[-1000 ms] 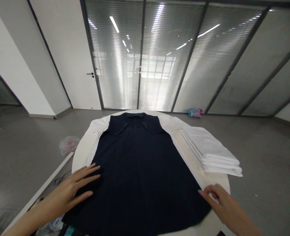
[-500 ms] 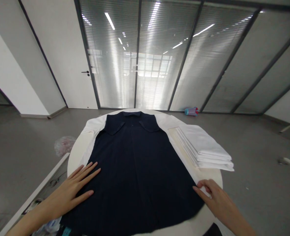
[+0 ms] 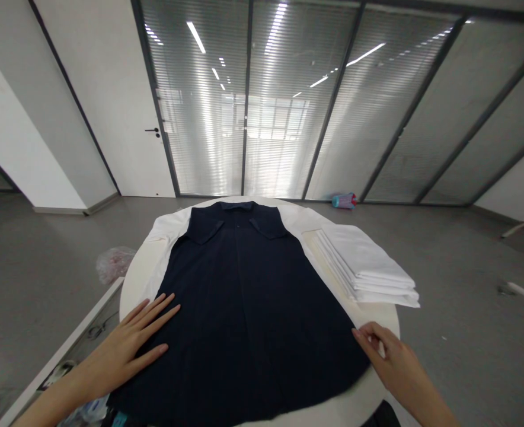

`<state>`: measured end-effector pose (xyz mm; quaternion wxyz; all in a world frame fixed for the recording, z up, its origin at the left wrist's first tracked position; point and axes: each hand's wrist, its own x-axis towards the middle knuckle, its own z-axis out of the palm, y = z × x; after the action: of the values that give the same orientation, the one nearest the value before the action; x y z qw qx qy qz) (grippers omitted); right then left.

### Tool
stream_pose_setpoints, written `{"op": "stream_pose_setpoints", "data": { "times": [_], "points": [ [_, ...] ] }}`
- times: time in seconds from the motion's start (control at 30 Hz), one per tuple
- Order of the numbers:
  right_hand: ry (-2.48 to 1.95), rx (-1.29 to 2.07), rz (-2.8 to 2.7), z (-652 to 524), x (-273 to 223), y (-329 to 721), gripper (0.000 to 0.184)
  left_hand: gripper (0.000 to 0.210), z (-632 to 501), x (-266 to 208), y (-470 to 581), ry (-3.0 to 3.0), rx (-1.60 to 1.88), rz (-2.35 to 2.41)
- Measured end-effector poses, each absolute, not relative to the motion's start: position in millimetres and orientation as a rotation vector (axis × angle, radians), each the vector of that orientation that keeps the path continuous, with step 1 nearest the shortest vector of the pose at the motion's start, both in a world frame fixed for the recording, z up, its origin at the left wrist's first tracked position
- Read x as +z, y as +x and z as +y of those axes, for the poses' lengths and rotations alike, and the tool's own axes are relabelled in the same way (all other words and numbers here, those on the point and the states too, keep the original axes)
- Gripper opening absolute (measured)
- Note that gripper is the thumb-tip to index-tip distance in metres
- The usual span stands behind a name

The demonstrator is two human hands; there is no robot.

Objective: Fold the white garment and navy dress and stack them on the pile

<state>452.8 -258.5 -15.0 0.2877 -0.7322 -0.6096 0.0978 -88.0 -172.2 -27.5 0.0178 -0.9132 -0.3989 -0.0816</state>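
- The left hand (image 3: 141,332) is spread, with the palm down and the fingers apart, and it rests upon the left side of the dark shirt (image 3: 239,308).
- The right hand (image 3: 384,350) has bent fingers; its thumb and forefinger come near to each other at the shirt's right edge. Whether cloth is between these two fingertips, I cannot tell.
- The dark shirt lies flat between both hands and reaches forward beyond them; its collar (image 3: 237,206) is at the far end, well ahead of the hands.
- White cloth (image 3: 304,219) shows from under the shirt, ahead of each hand.
- Ahead of the right hand, and apart from it, there is a folded white stack (image 3: 373,261).
- All these cloths are on a round table (image 3: 389,317), whose pale rim passes just beside the right hand.
- Ahead of the left hand, beyond the table, a clear plastic bag (image 3: 114,265) lies on the floor (image 3: 457,267).
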Motion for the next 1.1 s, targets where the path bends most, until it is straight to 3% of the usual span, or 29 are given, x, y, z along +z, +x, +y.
{"op": "stream_pose_setpoints", "data": {
  "times": [0.23,0.37,0.6,0.77,0.87,0.97,1.1],
  "points": [
    [-1.824,0.487,-1.496,-254.1,-10.8,455.6,0.03,0.044,-157.0,12.4,-52.9,-2.904,-0.439,-1.267],
    [-1.8,0.513,-1.493,-252.0,-17.4,457.4,0.028,0.034,-144.2,54.7,24.7,-3.223,-0.545,-0.955],
    [-1.784,0.399,-1.372,-257.6,-24.2,444.8,0.03,0.048,-131.5,48.2,190.0,-3.577,-0.351,-0.173],
    [-1.742,0.399,-1.321,-264.0,-29.1,442.9,0.032,0.077,-137.5,31.4,253.4,-3.585,-0.268,-0.118],
    [-1.748,0.402,-1.358,-268.0,-31.5,443.0,0.031,0.081,-142.7,20.9,263.3,-3.594,-0.317,-0.123],
    [-1.735,0.361,-1.449,-272.9,-20.9,441.4,0.037,0.069,-141.8,6.9,261.0,-3.539,-0.437,-0.097],
    [-1.661,0.142,-1.667,-270.0,32.5,439.7,0.036,0.031,-133.9,-6.7,247.8,-3.38,-0.567,0.042]
  ]
}}
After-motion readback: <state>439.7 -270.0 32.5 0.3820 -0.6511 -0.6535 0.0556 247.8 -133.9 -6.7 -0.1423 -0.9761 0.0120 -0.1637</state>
